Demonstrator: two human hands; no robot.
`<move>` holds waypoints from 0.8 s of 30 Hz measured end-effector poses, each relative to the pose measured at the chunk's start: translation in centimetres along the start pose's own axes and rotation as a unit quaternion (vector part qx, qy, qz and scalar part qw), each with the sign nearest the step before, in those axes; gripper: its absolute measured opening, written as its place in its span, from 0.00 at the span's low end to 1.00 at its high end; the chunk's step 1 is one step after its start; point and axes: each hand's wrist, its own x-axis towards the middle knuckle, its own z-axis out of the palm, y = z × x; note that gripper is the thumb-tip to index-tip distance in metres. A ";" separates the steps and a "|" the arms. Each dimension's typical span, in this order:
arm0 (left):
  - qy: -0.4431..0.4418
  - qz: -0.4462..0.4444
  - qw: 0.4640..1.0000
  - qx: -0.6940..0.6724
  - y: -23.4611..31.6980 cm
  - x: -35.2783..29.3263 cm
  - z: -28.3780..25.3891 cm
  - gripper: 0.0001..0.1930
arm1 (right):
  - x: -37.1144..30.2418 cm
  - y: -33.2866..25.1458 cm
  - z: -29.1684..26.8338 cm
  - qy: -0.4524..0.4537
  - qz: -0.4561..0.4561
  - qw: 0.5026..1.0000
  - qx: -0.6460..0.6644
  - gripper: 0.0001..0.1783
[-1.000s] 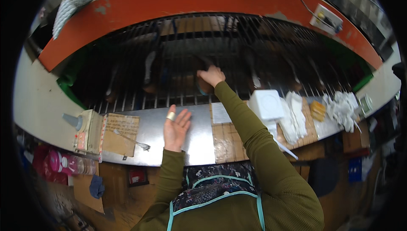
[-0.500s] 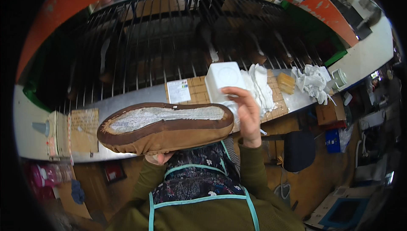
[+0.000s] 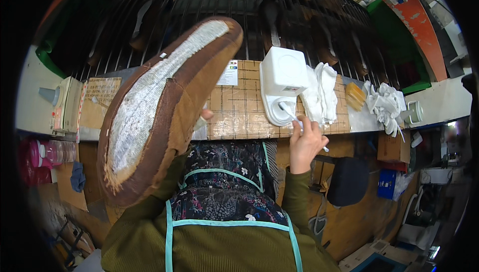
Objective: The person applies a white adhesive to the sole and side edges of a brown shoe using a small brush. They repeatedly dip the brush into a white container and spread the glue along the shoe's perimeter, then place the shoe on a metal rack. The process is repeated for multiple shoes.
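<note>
A brown shoe upper (image 3: 174,107), its underside with a whitish, rough middle turned toward me, is held up tilted at the left. My left hand (image 3: 206,114) grips it from behind; only some fingertips show past its edge. At the front of the bench my right hand (image 3: 307,142) pinches a thin white-handled brush (image 3: 292,113). The brush's far end dips into the round mouth of a white dispenser (image 3: 284,70), which has a boxy top part. The handle's near end sticks out below my fingers.
White gloves (image 3: 327,92) lie right of the dispenser, beside a yellowish block (image 3: 356,96) and a crumpled white glove heap (image 3: 385,103). Cardboard (image 3: 234,117) covers part of the bench. Behind runs a rack of metal bars (image 3: 199,7) with dark shoes beneath. A dark seat (image 3: 348,181) stands at right.
The shoe has swung from lying crosswise to a steep slant, toe end raised, farther left. My right hand has moved right and down from the dispenser's front and now holds the brush.
</note>
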 end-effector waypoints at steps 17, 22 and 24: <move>0.052 0.298 0.875 0.378 1.4 3.0 3.0 0.36 | 1.8 5.6 0.8 -0.144 0.055 0.960 0.236 0.10; 0.091 0.440 0.794 0.408 -1.4 6.2 1.5 0.33 | 1.7 7.3 1.3 -0.354 0.260 0.721 0.537 0.14; 0.104 0.465 0.777 0.412 -2.4 6.7 0.7 0.32 | 1.4 7.5 1.4 -0.384 0.297 0.607 0.629 0.09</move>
